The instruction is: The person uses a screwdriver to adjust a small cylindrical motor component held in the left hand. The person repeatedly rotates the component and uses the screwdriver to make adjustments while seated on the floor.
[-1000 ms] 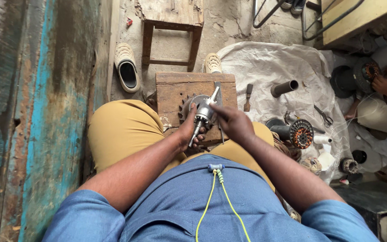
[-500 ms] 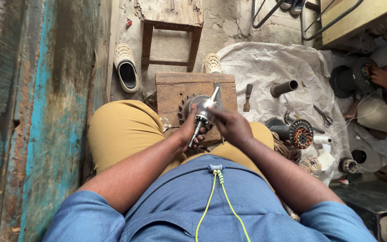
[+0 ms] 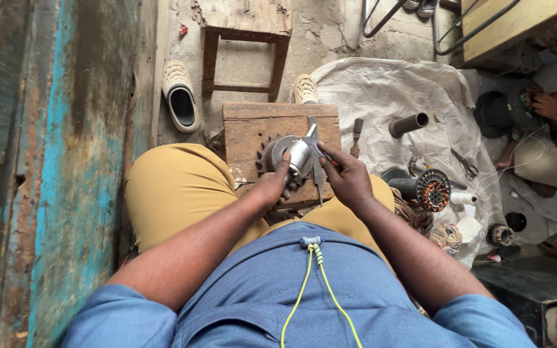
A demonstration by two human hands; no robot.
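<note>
Wooden block table (image 3: pixel 253 125) at centre frame props the toothed metal motor part (image 3: pixel 291 154); our left hand (image 3: pixel 272 187) is clamped round its shaft to steady it, while our right hand (image 3: pixel 346 177) pinches a slim tool (image 3: pixel 317 171) against it.

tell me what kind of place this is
Probably a small motor repair workshop, worked at floor level. A wound motor stator and loose tools lie on a white sheet, and the left hand steadies a metal rotor part on a worn wooden block.

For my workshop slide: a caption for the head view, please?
Left hand steadies a metal cylinder on a wooden block; right hand applies a thin tool.
</note>
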